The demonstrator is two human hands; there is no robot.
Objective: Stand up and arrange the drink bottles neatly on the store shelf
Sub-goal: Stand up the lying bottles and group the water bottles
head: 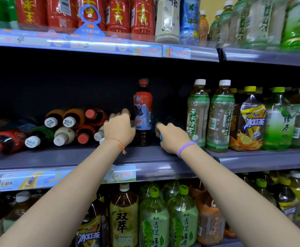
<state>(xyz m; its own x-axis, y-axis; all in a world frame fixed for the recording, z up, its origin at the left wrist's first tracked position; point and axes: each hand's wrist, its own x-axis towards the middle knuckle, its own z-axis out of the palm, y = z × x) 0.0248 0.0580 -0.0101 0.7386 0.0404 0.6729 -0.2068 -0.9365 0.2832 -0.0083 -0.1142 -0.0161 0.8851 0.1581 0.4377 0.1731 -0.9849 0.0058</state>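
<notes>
Upright bottle (142,113) — left hand (119,128) fingers curled beside it, right hand (170,138) gripping a blue-capped bottle (161,137).

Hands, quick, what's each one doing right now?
Left hand: fingers curled, reaching into the fallen bottles; grip cannot be told.
Right hand: holds a blue-capped bottle.

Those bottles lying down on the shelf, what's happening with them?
A person is tidying the grey middle shelf. One dark red-capped bottle already stands upright, the left hand right beside it. The right hand grips something blue. A pile of fallen bottles still lies on the left.
</notes>
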